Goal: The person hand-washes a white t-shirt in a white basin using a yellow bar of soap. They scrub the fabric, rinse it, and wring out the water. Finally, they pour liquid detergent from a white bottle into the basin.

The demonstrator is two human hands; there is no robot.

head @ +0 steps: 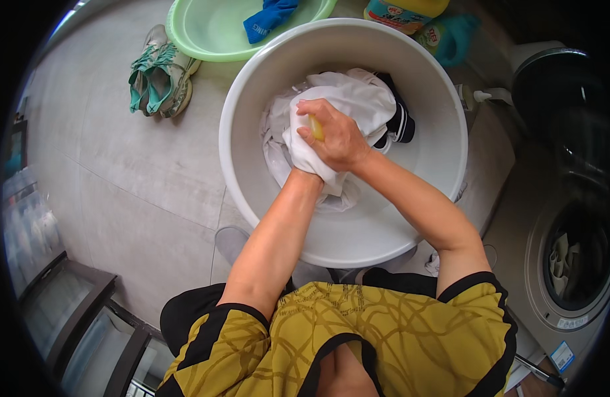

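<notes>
In the large white plastic tub point(238, 193), my right hand point(337, 136) grips a yellow bar of soap point(316, 127). The soap lies against a white garment point(352, 97). My left wrist point(307, 181) runs into the fabric from below; the cloth wraps over that hand and hides its fingers. More wet white cloth point(275, 149) lies bunched at the tub's left side. Behind the garment, a black piece of clothing with white stripes point(401, 121) shows.
A light green basin point(200, 32) with a blue cloth point(270, 25) stands beyond the tub. Sneakers point(161, 82) rest on the tiled floor at left. Detergent bottles point(401, 17) stand behind the tub. At right is a front-loading washing machine point(518, 278) with cloth inside.
</notes>
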